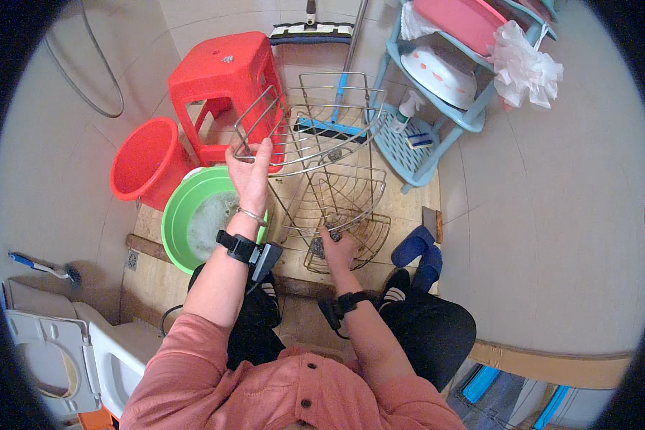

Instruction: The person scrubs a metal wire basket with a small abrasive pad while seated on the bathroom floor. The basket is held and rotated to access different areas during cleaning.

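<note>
A metal wire corner shelf rack [328,169] with several curved tiers stands upright before me. My left hand [250,172] grips the left corner of its top tier. Lower down, my right hand [338,250] is at the bottom tiers, its fingers on a grey steel wool scrubber [318,247] pressed against the wires. The fingers partly hide the scrubber. Another grey, scrubber-like clump [334,155] shows through the wires below the top tier. Left of the rack, partly behind my left forearm, sits a green plastic basin [173,236] of foamy water.
A red bucket [145,161] and red plastic stool [220,70] stand at left. Behind the rack lean a blue squeegee [336,128] and a flat mop [312,33]. A light-blue shelf [408,161] is at right, near blue slippers [416,247]. A toilet [113,349] is lower left.
</note>
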A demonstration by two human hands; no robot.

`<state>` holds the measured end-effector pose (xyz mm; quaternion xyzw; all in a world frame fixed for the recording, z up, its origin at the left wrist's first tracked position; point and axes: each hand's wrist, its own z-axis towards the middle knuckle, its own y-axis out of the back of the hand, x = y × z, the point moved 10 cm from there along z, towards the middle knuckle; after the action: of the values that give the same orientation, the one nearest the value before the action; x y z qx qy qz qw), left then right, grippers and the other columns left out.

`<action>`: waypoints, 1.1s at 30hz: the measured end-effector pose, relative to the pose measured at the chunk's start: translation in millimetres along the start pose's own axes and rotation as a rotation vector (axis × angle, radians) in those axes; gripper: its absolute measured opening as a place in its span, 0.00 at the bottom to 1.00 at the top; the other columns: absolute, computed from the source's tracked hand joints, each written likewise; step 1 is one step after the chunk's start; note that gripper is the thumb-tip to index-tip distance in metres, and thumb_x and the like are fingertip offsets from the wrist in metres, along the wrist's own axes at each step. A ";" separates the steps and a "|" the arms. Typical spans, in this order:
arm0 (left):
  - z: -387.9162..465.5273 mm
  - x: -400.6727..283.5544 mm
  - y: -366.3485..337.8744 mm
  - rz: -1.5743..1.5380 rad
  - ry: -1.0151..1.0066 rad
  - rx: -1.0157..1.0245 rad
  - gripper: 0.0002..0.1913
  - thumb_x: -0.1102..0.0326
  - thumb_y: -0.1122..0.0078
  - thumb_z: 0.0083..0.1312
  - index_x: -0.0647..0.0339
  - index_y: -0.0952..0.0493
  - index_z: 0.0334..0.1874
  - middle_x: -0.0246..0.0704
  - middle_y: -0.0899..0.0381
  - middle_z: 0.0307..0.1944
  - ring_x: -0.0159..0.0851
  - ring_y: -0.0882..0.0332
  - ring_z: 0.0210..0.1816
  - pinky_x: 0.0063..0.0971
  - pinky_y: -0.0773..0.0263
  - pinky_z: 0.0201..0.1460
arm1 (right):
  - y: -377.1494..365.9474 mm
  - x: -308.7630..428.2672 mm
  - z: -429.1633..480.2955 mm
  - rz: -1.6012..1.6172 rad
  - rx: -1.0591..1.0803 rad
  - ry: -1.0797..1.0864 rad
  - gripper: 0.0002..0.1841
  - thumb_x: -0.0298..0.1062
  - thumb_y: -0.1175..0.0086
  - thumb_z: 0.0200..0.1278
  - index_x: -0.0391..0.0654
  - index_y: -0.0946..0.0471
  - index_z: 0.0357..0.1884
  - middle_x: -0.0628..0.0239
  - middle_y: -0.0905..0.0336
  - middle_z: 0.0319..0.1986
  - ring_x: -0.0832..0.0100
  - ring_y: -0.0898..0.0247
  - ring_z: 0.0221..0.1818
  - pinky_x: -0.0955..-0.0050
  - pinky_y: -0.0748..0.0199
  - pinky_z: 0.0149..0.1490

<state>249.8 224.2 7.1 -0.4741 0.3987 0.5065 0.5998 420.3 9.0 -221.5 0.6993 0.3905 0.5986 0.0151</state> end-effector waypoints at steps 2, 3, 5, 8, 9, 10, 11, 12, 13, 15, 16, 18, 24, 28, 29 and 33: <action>2.7 10.3 -1.5 0.002 0.061 0.013 0.23 0.57 0.29 0.58 0.65 0.30 0.45 0.30 0.23 0.35 0.26 0.27 0.36 0.22 0.30 0.41 | 8.6 13.4 -4.2 0.020 0.040 0.108 0.28 0.54 0.33 0.50 0.38 0.19 0.42 0.56 0.16 0.34 0.59 0.20 0.38 0.64 0.26 0.46; 3.5 8.4 -2.4 -0.016 0.021 0.017 0.22 0.58 0.29 0.58 0.65 0.30 0.44 0.30 0.23 0.34 0.26 0.27 0.35 0.21 0.30 0.40 | 11.6 18.4 -6.5 0.016 0.063 0.144 0.28 0.54 0.33 0.50 0.38 0.19 0.42 0.55 0.16 0.34 0.59 0.20 0.39 0.64 0.26 0.47; 4.6 8.2 -1.4 -0.021 -0.009 0.001 0.20 0.59 0.30 0.58 0.64 0.29 0.42 0.29 0.24 0.33 0.26 0.27 0.34 0.21 0.30 0.40 | 17.1 21.4 -10.8 -0.018 0.107 0.180 0.29 0.55 0.33 0.50 0.37 0.19 0.44 0.55 0.17 0.35 0.58 0.20 0.39 0.64 0.26 0.48; 5.4 8.0 -2.1 -0.082 -0.027 0.021 0.16 0.63 0.33 0.57 0.64 0.28 0.39 0.28 0.25 0.31 0.26 0.27 0.33 0.21 0.30 0.38 | 28.8 16.0 -13.4 -0.107 0.078 0.245 0.30 0.55 0.33 0.49 0.40 0.21 0.47 0.54 0.17 0.38 0.54 0.20 0.42 0.61 0.25 0.49; 4.4 8.9 -1.3 -0.099 -0.023 0.019 0.13 0.66 0.36 0.57 0.64 0.28 0.39 0.28 0.24 0.31 0.25 0.27 0.32 0.21 0.29 0.35 | 30.6 8.2 -11.8 -0.104 0.082 0.229 0.30 0.54 0.32 0.49 0.40 0.21 0.47 0.53 0.17 0.39 0.54 0.21 0.43 0.61 0.25 0.50; 5.8 10.9 0.6 -0.081 -0.007 0.016 0.12 0.67 0.37 0.57 0.63 0.28 0.39 0.28 0.25 0.31 0.25 0.27 0.32 0.21 0.29 0.35 | 31.1 1.9 -9.2 -0.085 0.096 0.241 0.30 0.53 0.32 0.49 0.41 0.21 0.48 0.53 0.17 0.40 0.53 0.21 0.44 0.62 0.26 0.51; 6.1 7.8 1.0 -0.057 -0.047 0.019 0.12 0.68 0.38 0.57 0.63 0.28 0.39 0.28 0.25 0.31 0.25 0.27 0.31 0.21 0.29 0.34 | 33.2 -4.7 -5.8 -0.062 0.098 0.248 0.29 0.52 0.32 0.49 0.41 0.21 0.49 0.53 0.18 0.42 0.53 0.22 0.45 0.62 0.26 0.52; 6.2 10.0 1.0 -0.079 -0.037 0.026 0.12 0.68 0.38 0.57 0.63 0.28 0.40 0.28 0.25 0.31 0.25 0.27 0.31 0.21 0.29 0.35 | 40.0 -24.4 0.8 -0.090 0.042 0.121 0.29 0.49 0.31 0.48 0.39 0.21 0.48 0.51 0.19 0.44 0.53 0.23 0.47 0.62 0.27 0.53; 5.3 11.3 0.9 -0.094 -0.040 0.028 0.12 0.69 0.39 0.57 0.64 0.28 0.40 0.29 0.25 0.31 0.25 0.28 0.31 0.20 0.29 0.35 | 50.3 -25.0 3.6 -0.067 -0.038 0.182 0.26 0.46 0.31 0.49 0.38 0.21 0.46 0.54 0.18 0.40 0.58 0.22 0.43 0.65 0.26 0.49; 3.7 13.3 2.2 -0.119 -0.055 0.015 0.12 0.70 0.40 0.57 0.64 0.27 0.42 0.29 0.24 0.31 0.26 0.27 0.32 0.20 0.29 0.36 | 71.9 -38.4 9.4 -0.036 -0.184 0.154 0.21 0.38 0.31 0.51 0.35 0.20 0.42 0.60 0.17 0.34 0.69 0.22 0.34 0.72 0.26 0.42; 2.5 14.5 2.9 -0.127 -0.065 0.001 0.13 0.70 0.40 0.57 0.65 0.27 0.43 0.28 0.24 0.31 0.26 0.27 0.32 0.20 0.29 0.36 | 77.7 -40.9 11.2 0.112 -0.179 0.186 0.18 0.36 0.32 0.52 0.35 0.20 0.41 0.62 0.17 0.33 0.71 0.23 0.33 0.73 0.26 0.41; 1.4 18.1 3.5 -0.088 -0.068 -0.014 0.16 0.69 0.41 0.58 0.67 0.27 0.48 0.30 0.23 0.33 0.26 0.26 0.35 0.21 0.29 0.40 | 85.7 -58.7 16.2 0.387 -0.126 0.088 0.14 0.32 0.33 0.54 0.35 0.20 0.39 0.65 0.18 0.32 0.75 0.25 0.30 0.75 0.27 0.38; -1.2 25.3 1.3 -0.031 -0.082 0.017 0.18 0.67 0.41 0.60 0.67 0.28 0.51 0.34 0.21 0.38 0.29 0.25 0.38 0.25 0.29 0.44 | 118.6 -62.3 16.9 0.348 -0.253 0.115 0.19 0.32 0.30 0.49 0.35 0.21 0.43 0.62 0.17 0.34 0.70 0.23 0.33 0.71 0.25 0.43; -7.7 23.0 -4.2 -0.066 -0.080 0.045 0.17 0.67 0.42 0.62 0.67 0.28 0.51 0.35 0.21 0.39 0.30 0.25 0.42 0.26 0.29 0.48 | 122.5 -52.5 12.4 0.490 -0.263 0.136 0.22 0.31 0.30 0.49 0.33 0.23 0.46 0.62 0.18 0.36 0.71 0.24 0.36 0.71 0.25 0.44; -8.9 21.8 -5.8 -0.064 -0.075 0.050 0.17 0.67 0.42 0.62 0.67 0.28 0.51 0.35 0.21 0.40 0.30 0.25 0.42 0.26 0.30 0.48 | 124.6 -44.2 10.1 0.465 -0.265 0.181 0.22 0.30 0.30 0.50 0.33 0.24 0.47 0.62 0.18 0.37 0.71 0.24 0.36 0.72 0.25 0.44; -10.7 16.3 -11.5 -0.111 -0.062 0.071 0.17 0.66 0.43 0.65 0.67 0.29 0.52 0.36 0.22 0.40 0.30 0.25 0.43 0.26 0.30 0.50 | 135.1 -32.6 3.6 0.470 -0.288 0.192 0.22 0.30 0.32 0.53 0.33 0.25 0.49 0.61 0.20 0.40 0.71 0.25 0.40 0.73 0.27 0.47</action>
<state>263.9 217.1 -9.1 -0.4582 0.3706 0.4725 0.6553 495.4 -101.7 -183.4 0.7014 0.1285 0.6984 -0.0621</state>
